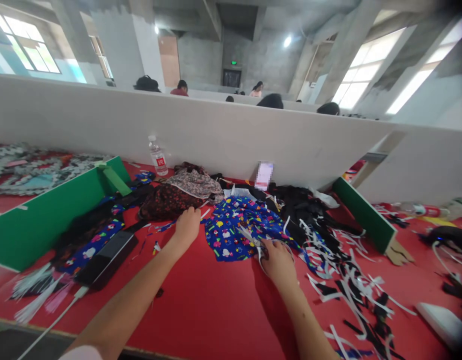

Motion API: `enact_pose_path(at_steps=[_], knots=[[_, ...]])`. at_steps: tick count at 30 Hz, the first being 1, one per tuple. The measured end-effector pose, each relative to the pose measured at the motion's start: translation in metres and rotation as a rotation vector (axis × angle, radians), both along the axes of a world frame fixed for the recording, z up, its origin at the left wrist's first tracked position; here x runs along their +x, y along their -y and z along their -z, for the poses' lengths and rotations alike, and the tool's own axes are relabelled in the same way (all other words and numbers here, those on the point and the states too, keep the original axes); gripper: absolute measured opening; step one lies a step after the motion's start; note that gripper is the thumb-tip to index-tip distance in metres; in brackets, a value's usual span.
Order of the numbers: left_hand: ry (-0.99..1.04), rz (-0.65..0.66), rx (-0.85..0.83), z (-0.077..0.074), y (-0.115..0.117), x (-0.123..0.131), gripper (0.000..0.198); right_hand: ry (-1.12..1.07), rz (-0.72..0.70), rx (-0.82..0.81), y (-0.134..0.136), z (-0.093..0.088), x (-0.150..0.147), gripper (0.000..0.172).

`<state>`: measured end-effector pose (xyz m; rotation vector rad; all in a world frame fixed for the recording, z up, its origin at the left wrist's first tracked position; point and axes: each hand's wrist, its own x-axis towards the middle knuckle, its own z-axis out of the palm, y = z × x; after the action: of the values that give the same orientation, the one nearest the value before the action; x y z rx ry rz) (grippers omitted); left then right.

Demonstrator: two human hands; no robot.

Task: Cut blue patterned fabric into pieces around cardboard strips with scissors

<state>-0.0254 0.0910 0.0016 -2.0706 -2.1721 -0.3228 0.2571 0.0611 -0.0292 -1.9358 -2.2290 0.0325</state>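
My right hand (280, 261) holds a pair of scissors (255, 242), fingers in the handles. The blades point up and left over a blue cloth (225, 232) printed with small colourful cartoon figures. This cloth lies loosely spread on the red table. My left hand (188, 226) is to the left of the blue cloth, by the front edge of a dark floral cloth (165, 201). Its fingers are curled downward and closed; whatever they may pinch is hidden. A short white strip (205, 214) shows just beside them.
Black fabric (296, 202) and many white and black trimmings (351, 290) lie to the right. A phone (105, 260) with a charging cable lies left, near a green divider (58, 212). A water bottle (158, 157) and a propped-up phone (264, 176) stand by the white partition (223, 132).
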Motion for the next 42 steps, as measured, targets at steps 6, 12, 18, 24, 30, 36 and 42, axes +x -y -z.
enact_pose_path(at_steps=[6, 12, 18, 24, 30, 36, 42], knots=[[0.089, 0.209, 0.031, -0.016, -0.069, 0.018, 0.021, -0.065, -0.064, -0.045, 0.005, 0.003, -0.018, 0.045], [0.106, 0.17, 0.058, -0.029, -0.161, 0.029, 0.031, -0.104, -0.074, -0.069, 0.004, 0.005, -0.026, 0.045], [0.098, 0.183, -0.023, -0.023, -0.211, 0.031, 0.033, -0.133, -0.101, -0.057, 0.0, 0.01, -0.024, 0.045], [0.082, 0.277, -0.193, 0.012, -0.213, 0.048, 0.034, -0.097, -0.094, -0.125, -0.001, 0.005, -0.02, 0.041], [0.061, 0.223, -0.217, 0.023, -0.205, 0.044, 0.033, -0.03, -0.12, -0.214, 0.0, -0.011, -0.016, 0.038], [0.05, 0.256, -0.246, 0.023, -0.201, 0.046, 0.034, -0.008, -0.126, -0.262, 0.003, -0.015, -0.016, 0.036], [0.106, 0.228, -0.293, 0.026, -0.193, 0.041, 0.033, -0.016, -0.114, -0.28, 0.005, -0.014, -0.013, 0.036]])
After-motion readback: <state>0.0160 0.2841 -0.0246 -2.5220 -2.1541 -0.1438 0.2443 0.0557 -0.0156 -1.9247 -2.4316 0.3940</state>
